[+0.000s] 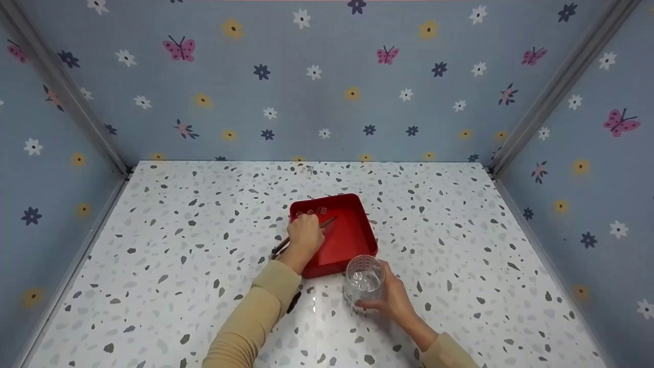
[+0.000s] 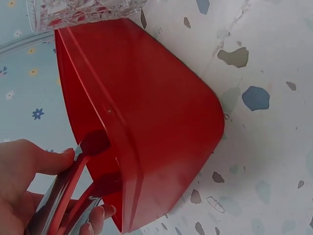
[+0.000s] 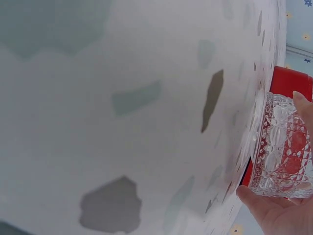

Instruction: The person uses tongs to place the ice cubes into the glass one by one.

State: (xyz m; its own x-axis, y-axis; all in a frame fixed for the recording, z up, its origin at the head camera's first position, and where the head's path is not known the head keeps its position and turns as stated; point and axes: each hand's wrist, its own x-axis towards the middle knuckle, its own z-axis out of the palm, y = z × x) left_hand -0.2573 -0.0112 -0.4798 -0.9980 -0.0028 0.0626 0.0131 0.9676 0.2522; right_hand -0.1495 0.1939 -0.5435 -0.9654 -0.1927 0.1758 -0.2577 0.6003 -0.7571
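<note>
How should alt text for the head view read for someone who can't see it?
A person's left hand grips tongs over a red tray with small clear cubes near its far left corner. The right hand holds a clear glass beside the tray's near edge. The table is speckled white.

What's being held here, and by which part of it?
The left grip holds tongs by their two arms; the right grip holds a clear glass around its side.

White speckled tabletop [image 1: 449, 220] spreading below, red tray [image 1: 353, 236] sitting under left hand [image 1: 305, 238], glass [image 1: 364, 281] standing in grip of right hand [image 1: 394, 296]
</note>
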